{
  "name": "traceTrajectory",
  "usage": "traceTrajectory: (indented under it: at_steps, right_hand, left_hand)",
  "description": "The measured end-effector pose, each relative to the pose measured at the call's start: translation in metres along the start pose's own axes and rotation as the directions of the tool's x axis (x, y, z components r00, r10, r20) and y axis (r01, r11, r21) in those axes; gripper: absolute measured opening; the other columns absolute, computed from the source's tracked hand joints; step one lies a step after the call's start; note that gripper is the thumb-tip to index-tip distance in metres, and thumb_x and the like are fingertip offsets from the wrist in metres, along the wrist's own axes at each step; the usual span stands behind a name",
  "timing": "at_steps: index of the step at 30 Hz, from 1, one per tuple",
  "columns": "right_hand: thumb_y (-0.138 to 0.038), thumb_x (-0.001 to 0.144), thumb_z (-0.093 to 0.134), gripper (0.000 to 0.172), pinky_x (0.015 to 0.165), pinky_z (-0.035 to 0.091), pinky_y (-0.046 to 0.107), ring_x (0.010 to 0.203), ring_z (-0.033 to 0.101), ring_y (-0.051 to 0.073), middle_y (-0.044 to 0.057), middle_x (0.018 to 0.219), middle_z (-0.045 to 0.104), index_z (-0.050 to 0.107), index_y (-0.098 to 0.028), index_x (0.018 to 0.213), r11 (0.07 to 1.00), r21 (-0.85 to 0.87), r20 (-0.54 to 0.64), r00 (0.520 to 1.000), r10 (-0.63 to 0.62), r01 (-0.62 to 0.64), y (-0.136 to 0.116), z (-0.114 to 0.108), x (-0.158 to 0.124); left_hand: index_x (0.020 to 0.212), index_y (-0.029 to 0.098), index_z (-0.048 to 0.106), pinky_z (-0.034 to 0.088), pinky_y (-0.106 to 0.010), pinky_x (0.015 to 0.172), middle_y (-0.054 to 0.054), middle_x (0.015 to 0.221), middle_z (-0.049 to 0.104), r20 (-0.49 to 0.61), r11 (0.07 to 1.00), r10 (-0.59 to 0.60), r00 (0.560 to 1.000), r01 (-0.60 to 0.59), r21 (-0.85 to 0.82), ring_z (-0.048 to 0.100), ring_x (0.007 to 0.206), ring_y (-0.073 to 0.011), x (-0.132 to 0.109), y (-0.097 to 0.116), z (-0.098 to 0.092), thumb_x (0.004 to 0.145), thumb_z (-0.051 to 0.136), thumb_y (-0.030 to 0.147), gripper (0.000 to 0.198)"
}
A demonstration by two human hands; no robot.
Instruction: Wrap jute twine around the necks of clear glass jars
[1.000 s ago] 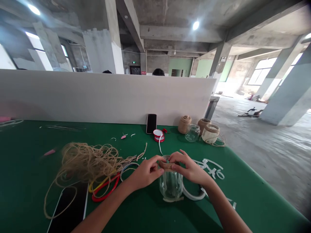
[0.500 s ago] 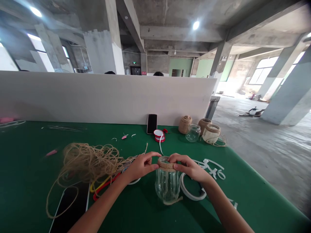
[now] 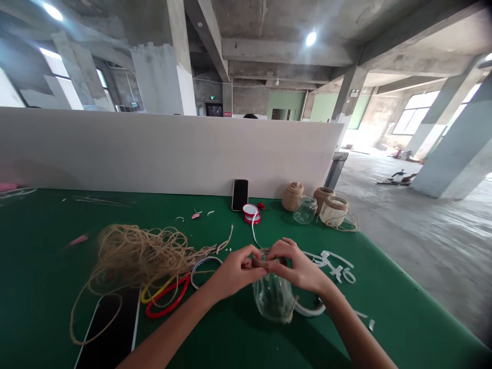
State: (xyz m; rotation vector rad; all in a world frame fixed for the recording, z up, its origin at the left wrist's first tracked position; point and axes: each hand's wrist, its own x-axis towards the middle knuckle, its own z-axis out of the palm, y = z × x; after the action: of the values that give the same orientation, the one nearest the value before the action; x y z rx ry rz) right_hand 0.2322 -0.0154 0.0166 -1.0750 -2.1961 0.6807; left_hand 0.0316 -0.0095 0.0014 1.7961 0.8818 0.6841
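Note:
A clear glass jar (image 3: 273,300) stands tilted on the green table (image 3: 230,333), its neck wrapped in brown twine (image 3: 265,262). My left hand (image 3: 234,271) pinches the twine at the jar's rim from the left. My right hand (image 3: 300,269) curls over the rim from the right, fingers pressed on the twine. A loose end of twine hangs at the jar's base. The rim itself is mostly hidden by my fingers.
A tangle of jute twine (image 3: 138,253) lies to the left, with red and yellow rings (image 3: 165,297) and a dark tablet (image 3: 109,328). A white ring (image 3: 309,307) lies by the jar. At the white partition stand a phone (image 3: 240,195), red tape roll (image 3: 251,212) and twine-wrapped jars (image 3: 332,211).
The jar has tipped and shifted slightly right. Both hands have closed in over its rim, covering the twine band that showed half a second ago.

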Motion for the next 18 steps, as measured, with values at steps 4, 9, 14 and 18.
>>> traceTrajectory:
  at_steps: [4,9,14,18]
  right_hand:
    - [-0.024,0.084,0.051,0.014,0.104,0.01,0.05,0.084,0.053,0.017,-0.002,0.068,0.056,0.056,-0.02,0.072,0.995,-0.085,0.048,0.998,-0.05,0.054,-0.009,0.002,0.0]
    - [-0.031,0.087,0.049,0.019,0.102,0.02,0.044,0.082,0.053,0.016,0.0,0.074,0.056,0.056,-0.019,0.073,0.998,-0.035,0.044,0.998,-0.054,0.055,-0.002,-0.001,-0.001]
    - [-0.036,0.088,0.048,0.024,0.086,0.036,0.034,0.081,0.051,0.017,0.002,0.073,0.054,0.056,-0.018,0.074,0.996,0.054,0.036,0.997,-0.068,0.066,0.006,-0.007,-0.001]
    - [-0.039,0.088,0.048,0.027,0.077,0.039,0.029,0.081,0.05,0.017,0.004,0.081,0.055,0.058,-0.017,0.078,0.979,0.189,0.034,0.996,-0.087,0.079,0.01,-0.007,-0.001]
  left_hand:
    - [0.097,0.018,0.051,0.023,-0.02,0.049,0.009,0.054,0.027,-0.037,1.0,0.016,0.999,-0.015,0.004,0.028,0.051,-0.0085,-0.002,0.005,0.007,0.081,0.055,0.031,0.021]
    - [0.112,0.02,0.047,0.025,-0.021,0.049,0.008,0.055,0.034,0.031,0.998,0.042,0.999,-0.043,0.043,0.034,0.051,-0.0093,-0.001,0.003,-0.002,0.085,0.05,0.03,0.029]
    - [0.116,0.02,0.049,0.024,-0.021,0.049,0.007,0.056,0.034,0.064,0.993,0.058,0.996,-0.064,0.102,0.032,0.05,-0.0092,0.0,-0.007,-0.015,0.086,0.049,0.03,0.032]
    - [0.119,0.022,0.048,0.025,-0.02,0.05,0.006,0.058,0.035,0.085,0.991,0.079,0.993,-0.087,0.098,0.032,0.052,-0.009,0.001,-0.013,-0.026,0.085,0.05,0.032,0.036]
